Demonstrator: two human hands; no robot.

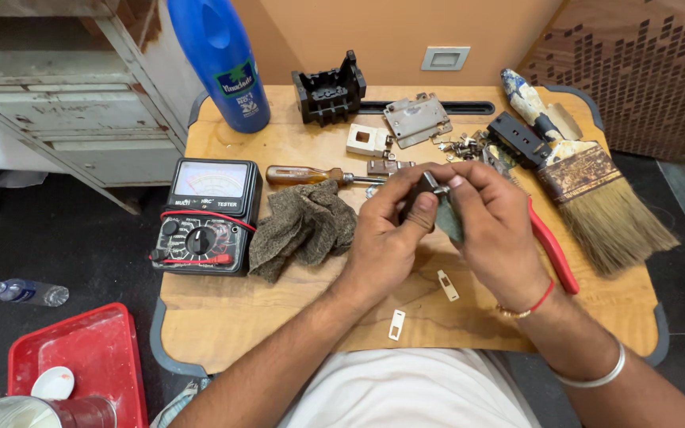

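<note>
Over the middle of a small wooden table (223, 317), my left hand (386, 230) and my right hand (493, 226) both grip a small dark part with a metal tip (424, 190). A greenish-grey scrap (447, 218) hangs between my fingers below it. A brown-handled screwdriver (303, 175) lies just left of my hands, above a crumpled brown-grey cloth (303, 226). Red-handled pliers (552, 254) lie under my right wrist. Two small white plastic pieces (448, 285) (396, 325) rest on the table below my hands.
An analog multimeter (206, 218) sits at the table's left, a blue bottle (223, 63) behind it. A black plastic housing (328, 93), a metal plate (415, 119), a white switch part (366, 139), loose screws (461, 145) and a big paintbrush (588, 182) lie at the back. A red tray (81, 357) is on the floor.
</note>
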